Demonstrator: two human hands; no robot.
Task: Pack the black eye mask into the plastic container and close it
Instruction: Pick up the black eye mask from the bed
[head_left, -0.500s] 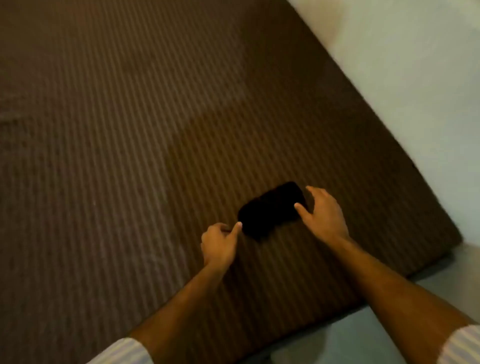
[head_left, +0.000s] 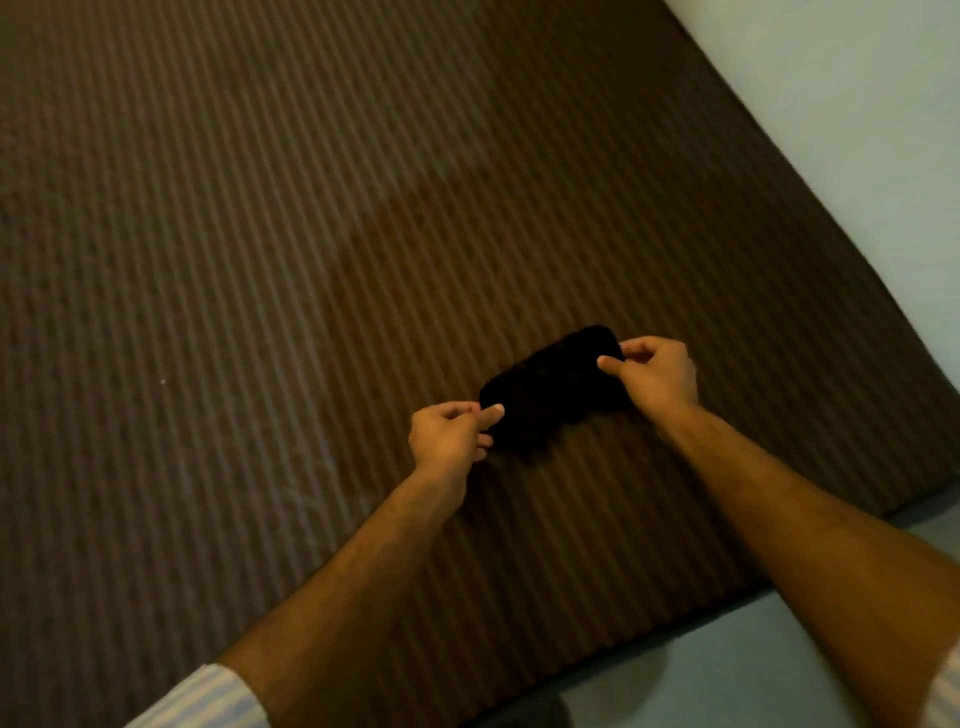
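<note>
The black mask (head_left: 550, 389) lies on the striped brown bed (head_left: 260, 260), near its right edge. Left hand (head_left: 449, 436) pinches the mask's near-left end, right hand (head_left: 657, 374) its far-right end, fingers (head_left: 608, 364) clenched on fabric.

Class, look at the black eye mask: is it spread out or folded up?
Spread out. The black eye mask stretches full length over the striped brown surface, left hand pinching one end, right hand the other.

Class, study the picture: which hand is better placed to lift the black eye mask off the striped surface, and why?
Neither clearly: the left hand pinches one end of the eye mask and the right hand the other, so both are equally placed. No container is in view.
</note>
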